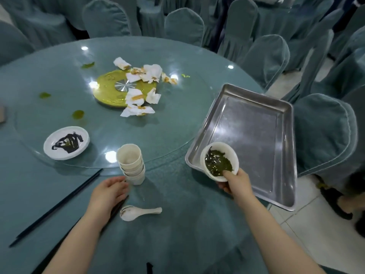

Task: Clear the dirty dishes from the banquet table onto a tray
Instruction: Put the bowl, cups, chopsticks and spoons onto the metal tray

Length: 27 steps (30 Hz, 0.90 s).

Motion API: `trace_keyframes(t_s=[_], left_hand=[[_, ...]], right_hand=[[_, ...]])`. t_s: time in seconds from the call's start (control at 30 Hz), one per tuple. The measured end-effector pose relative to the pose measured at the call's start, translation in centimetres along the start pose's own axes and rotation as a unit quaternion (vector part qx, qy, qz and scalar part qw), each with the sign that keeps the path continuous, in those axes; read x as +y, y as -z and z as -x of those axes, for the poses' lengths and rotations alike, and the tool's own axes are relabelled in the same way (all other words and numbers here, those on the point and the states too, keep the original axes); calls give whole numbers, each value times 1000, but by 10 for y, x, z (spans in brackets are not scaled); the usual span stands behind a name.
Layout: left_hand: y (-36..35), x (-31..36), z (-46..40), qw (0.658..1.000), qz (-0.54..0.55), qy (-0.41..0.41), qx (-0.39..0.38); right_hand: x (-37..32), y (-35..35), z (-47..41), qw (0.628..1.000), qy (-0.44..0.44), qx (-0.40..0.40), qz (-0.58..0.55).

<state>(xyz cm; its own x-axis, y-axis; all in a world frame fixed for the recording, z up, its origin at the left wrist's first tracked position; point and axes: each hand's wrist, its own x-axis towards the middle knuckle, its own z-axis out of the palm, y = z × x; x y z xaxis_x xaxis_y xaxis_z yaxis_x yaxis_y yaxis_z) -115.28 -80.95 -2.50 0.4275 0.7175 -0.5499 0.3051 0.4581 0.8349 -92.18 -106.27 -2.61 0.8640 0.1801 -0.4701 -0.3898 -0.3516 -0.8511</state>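
Right hand (236, 181) extended forward, forearm angled in from lower right, gripping a white bowl (219, 162) of dark green leafy leftovers: thumb hooked over the near rim into the bowl, the other fingers underneath. Bowl is tilted toward camera, over the near-left corner of the steel tray (254, 139), which overhangs the table (177, 224) edge at right; contact with the tray floor unclear from this angle. Left hand (109, 191) lies palm-down on the cloth, fingers relaxed and straight, tips touching or just beside the base of a leaning stack of white cups (131, 164). Dark chopsticks (57, 206) run partly under that hand; white spoon (136, 212) just beside the wrist. Sauce-smeared plate (66, 142) sits on the glass turntable (167, 119) edge. No readable labels or writing anywhere.
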Motion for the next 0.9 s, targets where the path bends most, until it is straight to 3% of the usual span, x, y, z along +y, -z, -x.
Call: trace_keyframes(t_s=[0.13,0.33,0.47,0.7,0.77,0.9], left_hand=[[-7,-6,-8,991,-90,-59,78],[-24,-13,-22,977,-149,-150,12],[-33,-10,-32,971,-172,-165,-2],[-49,11,-29,955,-204,-211,-37],[-62,19,-21,952,-210,-217,-52],[-104,44,0,926,-253,-251,-127]], right_hand=[[-17,8,-49,998,-7,12,63],[-10,5,-88,974,-44,-73,209],[-4,13,-95,955,10,-40,293],[-16,32,-78,955,149,39,253],[-23,32,-66,955,191,20,227],[-35,25,-46,952,215,-97,197]])
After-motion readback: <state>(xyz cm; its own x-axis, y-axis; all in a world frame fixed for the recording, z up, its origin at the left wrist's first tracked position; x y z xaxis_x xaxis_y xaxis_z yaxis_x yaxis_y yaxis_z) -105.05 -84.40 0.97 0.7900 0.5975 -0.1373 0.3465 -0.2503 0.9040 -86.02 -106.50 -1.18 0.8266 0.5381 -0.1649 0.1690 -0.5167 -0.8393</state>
